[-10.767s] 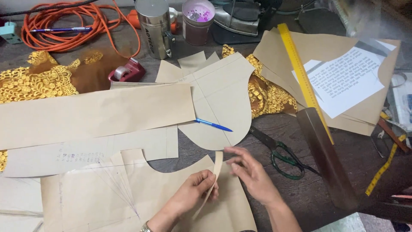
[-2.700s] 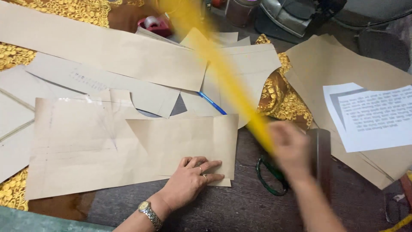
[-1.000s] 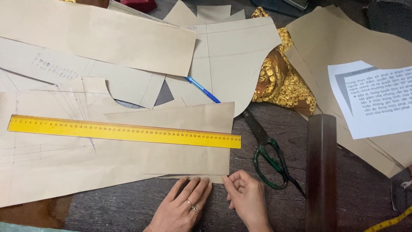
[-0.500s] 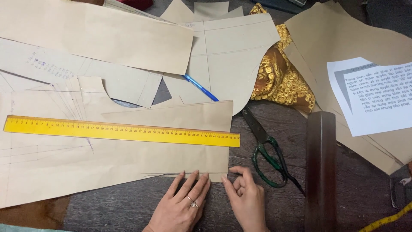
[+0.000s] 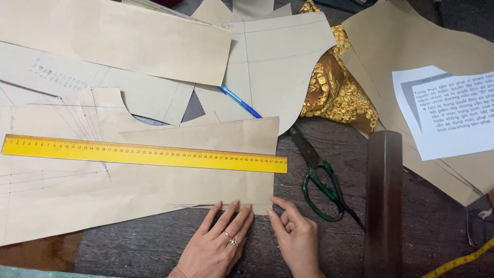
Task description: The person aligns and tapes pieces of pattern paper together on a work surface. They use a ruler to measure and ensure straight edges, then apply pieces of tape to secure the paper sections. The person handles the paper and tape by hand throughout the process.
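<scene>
Dark wooden table (image 5: 422, 237) strewn with brown paper pattern pieces (image 5: 170, 180)

- This was a tailoring or dressmaking workshop.
- Brown paper pattern pieces (image 5: 154, 170), cut in curves and marked with pencil lines, covered most of the dark wooden worktop (image 5: 437, 226).
- A long yellow ruler (image 5: 144, 153) lay across them.
- Green-handled shears (image 5: 319, 175) rested beside gold embroidered fabric (image 5: 337, 92).
- A yellow tape measure (image 5: 460, 261) showed at the corner.
</scene>
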